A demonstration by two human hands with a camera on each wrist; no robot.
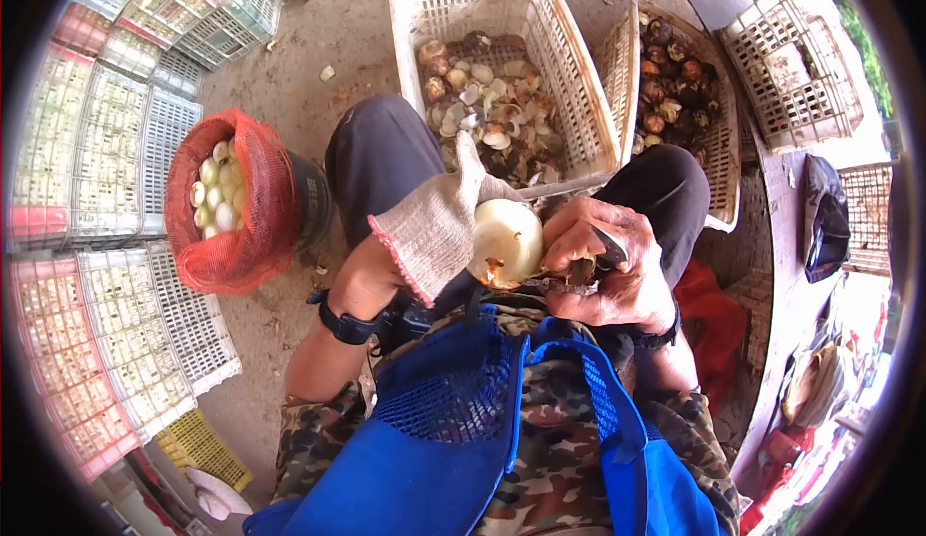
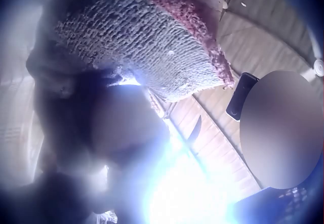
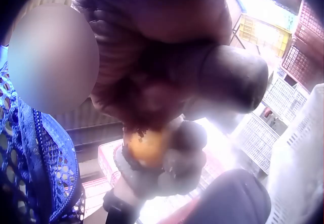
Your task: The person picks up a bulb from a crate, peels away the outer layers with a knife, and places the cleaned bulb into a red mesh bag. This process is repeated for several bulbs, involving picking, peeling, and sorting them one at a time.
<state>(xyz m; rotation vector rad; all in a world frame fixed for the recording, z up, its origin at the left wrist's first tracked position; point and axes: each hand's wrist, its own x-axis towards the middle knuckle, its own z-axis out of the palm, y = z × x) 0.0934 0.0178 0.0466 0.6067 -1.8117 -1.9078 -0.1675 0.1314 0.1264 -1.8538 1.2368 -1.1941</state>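
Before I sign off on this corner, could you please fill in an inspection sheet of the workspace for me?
Surface: grey-brown floor.
Job's things: pale onion, brown-marked at one end; white crate holding peelings; red mesh bag of pale bulbs.
Clutter: scraps on the floor.
Left grip: gloved, holding the onion.
Right grip: bare, around a dark item, identity unclear.
Cables: nothing seen.
Surroundings: stacked crates on the person's left.

Head view downward, wrist views close (left one facing upward)
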